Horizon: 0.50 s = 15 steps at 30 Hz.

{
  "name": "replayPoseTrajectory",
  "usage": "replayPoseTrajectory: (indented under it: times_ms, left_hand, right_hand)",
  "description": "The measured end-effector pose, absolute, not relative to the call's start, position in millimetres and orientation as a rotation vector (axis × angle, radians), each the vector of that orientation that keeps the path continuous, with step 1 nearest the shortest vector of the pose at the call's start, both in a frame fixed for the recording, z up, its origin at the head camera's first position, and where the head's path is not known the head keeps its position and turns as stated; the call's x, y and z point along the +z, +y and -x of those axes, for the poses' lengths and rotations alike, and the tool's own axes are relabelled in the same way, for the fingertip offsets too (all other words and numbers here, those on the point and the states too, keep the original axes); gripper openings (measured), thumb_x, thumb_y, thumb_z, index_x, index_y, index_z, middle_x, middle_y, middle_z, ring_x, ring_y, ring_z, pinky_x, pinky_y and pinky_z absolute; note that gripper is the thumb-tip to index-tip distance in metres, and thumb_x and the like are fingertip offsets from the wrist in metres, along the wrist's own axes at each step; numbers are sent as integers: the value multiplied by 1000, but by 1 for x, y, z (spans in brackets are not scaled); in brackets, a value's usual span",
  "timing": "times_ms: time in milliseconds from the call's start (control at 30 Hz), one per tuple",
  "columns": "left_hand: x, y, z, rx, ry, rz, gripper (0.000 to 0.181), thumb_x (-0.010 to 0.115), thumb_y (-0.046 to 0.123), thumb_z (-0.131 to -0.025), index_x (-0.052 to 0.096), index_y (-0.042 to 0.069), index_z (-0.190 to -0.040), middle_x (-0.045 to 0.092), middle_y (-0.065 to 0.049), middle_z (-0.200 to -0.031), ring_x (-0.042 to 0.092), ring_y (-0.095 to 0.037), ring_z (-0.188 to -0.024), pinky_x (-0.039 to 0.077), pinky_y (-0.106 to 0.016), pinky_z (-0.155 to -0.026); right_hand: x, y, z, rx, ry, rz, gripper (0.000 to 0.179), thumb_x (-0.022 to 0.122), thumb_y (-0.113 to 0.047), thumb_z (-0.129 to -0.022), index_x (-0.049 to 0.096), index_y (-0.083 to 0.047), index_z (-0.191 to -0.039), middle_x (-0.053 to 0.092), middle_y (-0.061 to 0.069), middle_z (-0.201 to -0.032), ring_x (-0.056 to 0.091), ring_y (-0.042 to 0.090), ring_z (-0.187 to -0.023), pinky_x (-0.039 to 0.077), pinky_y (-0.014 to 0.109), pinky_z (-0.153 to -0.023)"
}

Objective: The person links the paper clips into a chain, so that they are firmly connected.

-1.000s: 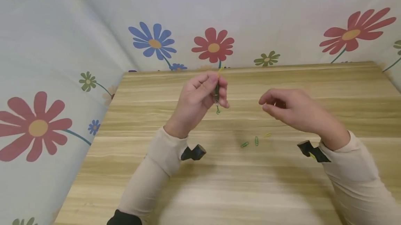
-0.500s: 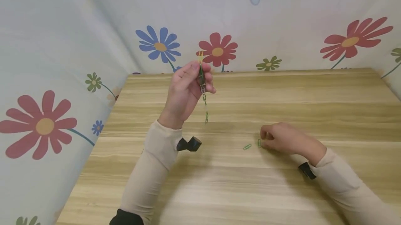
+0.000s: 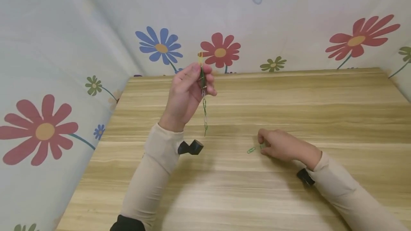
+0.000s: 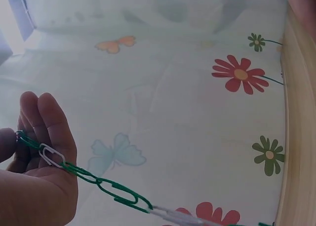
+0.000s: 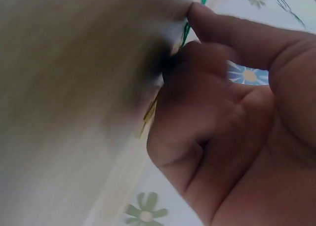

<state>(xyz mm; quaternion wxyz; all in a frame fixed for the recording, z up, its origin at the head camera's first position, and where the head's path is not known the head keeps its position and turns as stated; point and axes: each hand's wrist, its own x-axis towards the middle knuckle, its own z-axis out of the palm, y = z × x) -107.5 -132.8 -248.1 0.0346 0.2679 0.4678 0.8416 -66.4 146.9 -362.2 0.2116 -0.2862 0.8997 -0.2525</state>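
My left hand (image 3: pixel 184 93) is raised over the table, pinching the upper end of a paper clip chain (image 3: pixel 204 108). The links are green and white, with a yellow clip at the top, and the lower end dangles free; in the left wrist view the chain (image 4: pixel 123 192) runs out from the fingers. My right hand (image 3: pixel 285 145) is down at the tabletop, thumb and fingertips closed about a small green paper clip (image 5: pixel 185 34). Another green paper clip (image 3: pixel 251 150) lies just to its left. Beyond the curled fingers, the right wrist view shows a yellow paper clip (image 5: pixel 149 112).
The wooden table (image 3: pixel 224 188) reaches back to a pale cloth backdrop (image 3: pixel 305 20) printed with flowers and butterflies. Black wrist cameras sit at the left cuff (image 3: pixel 191 147) and the right cuff (image 3: pixel 305 177).
My left hand has risen and shifted left, letting the chain hang longer. My right hand has come down to the table and moved left onto the green paper clip.
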Motion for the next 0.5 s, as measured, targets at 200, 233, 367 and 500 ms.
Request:
replayPoseTrajectory:
  times_ms: [200,233,367,500]
  left_hand:
    - [-250,-129,109,2577,1430,-821,34,37,9,-108,70,6,-100,66,-5,-84,61,-15,-65,57,-28,-68]
    - [-250,-128,109,2577,1433,-821,34,37,8,-108,70,6,-99,66,-5,-84,61,-15,-64,57,-28,-68]
    - [-250,-126,109,2581,1450,-809,35,37,8,-108,70,6,-98,66,-5,-82,61,-15,-64,57,-27,-67]
    - [-251,-125,108,2580,1445,-785,35,37,8,-108,70,6,-97,65,-5,-82,60,-15,-64,57,-27,-66]
  right_hand:
    - [-365,151,75,-792,2340,759,20,69,-9,-93,53,-6,-104,45,-2,-69,43,13,-61,39,29,-58]
    - [-365,151,76,-792,2331,763,20,69,-8,-92,52,-7,-103,45,-2,-69,43,12,-60,39,29,-57]
    - [-365,151,77,-786,2313,781,22,69,-6,-92,48,-9,-100,41,-3,-69,42,12,-60,36,28,-55]
    - [-366,152,77,-799,2306,791,23,68,-3,-92,47,-9,-94,40,-2,-72,43,14,-63,36,29,-58]
